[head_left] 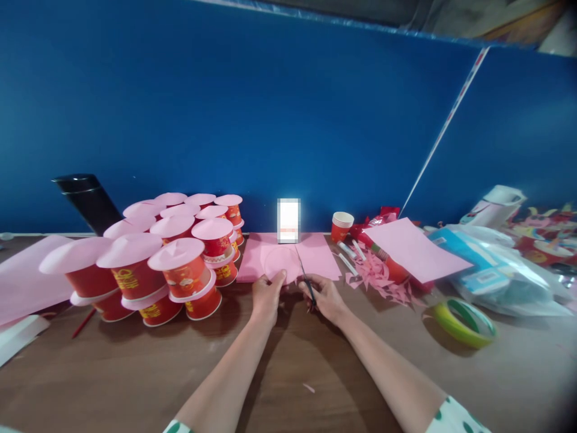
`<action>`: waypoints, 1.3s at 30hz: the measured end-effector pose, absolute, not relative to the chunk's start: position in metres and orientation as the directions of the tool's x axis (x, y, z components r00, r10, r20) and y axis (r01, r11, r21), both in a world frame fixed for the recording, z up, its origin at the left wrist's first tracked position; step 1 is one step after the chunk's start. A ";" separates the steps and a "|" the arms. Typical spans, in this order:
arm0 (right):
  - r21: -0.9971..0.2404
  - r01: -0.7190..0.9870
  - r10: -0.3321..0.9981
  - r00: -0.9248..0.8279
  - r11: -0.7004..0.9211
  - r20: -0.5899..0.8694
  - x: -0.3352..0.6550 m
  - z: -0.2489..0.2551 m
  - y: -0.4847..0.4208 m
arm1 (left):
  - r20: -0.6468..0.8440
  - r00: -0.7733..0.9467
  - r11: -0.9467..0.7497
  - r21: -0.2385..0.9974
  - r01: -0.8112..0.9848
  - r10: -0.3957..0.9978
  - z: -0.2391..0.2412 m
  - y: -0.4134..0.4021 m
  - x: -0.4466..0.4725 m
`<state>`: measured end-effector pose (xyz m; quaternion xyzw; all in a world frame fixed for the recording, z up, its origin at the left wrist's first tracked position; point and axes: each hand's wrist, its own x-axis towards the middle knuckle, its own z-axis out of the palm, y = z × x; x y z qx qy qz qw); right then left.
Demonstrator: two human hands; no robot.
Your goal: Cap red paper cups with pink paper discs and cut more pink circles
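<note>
My left hand (267,294) pinches the near edge of a pink paper sheet (315,255) lying on the brown table; a circle outline shows on it by my fingers. My right hand (325,296) grips dark-handled scissors (305,278), whose blades point away from me into the sheet. Both hands sit close together at the sheet's near edge.
Several red paper cups capped with pink paper discs (183,264) are stacked at the left. A black cylinder (88,201) leans behind them. At the right lie a stack of red cups (341,227), pink scraps (376,276), another pink sheet (415,249), a green tape roll (464,322) and plastic bags (496,270).
</note>
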<state>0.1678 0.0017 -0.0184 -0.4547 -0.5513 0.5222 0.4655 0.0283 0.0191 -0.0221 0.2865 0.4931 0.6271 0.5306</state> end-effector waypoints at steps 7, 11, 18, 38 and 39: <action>-0.998 0.032 0.985 -0.163 0.060 0.054 0.169 -0.020 0.003 | -0.183 -0.273 0.062 0.916 -0.397 0.944 -0.019 0.018 0.028; -0.997 0.039 0.986 -0.157 0.070 0.063 0.168 -0.019 0.002 | -0.183 -0.274 0.062 0.916 -0.397 0.944 -0.019 0.018 0.028; -0.995 0.061 0.986 -0.155 0.078 0.067 0.169 -0.019 0.002 | -0.180 -0.276 0.058 0.915 -0.399 0.944 -0.020 0.018 0.028; -0.993 0.081 0.985 -0.157 0.085 0.071 0.170 -0.024 0.004 | -0.196 -0.285 0.072 0.917 -0.393 0.938 -0.018 0.017 0.028; -0.993 0.080 0.985 -0.158 0.084 0.071 0.170 -0.024 0.004 | -0.194 -0.285 0.069 0.916 -0.395 0.939 -0.018 0.017 0.028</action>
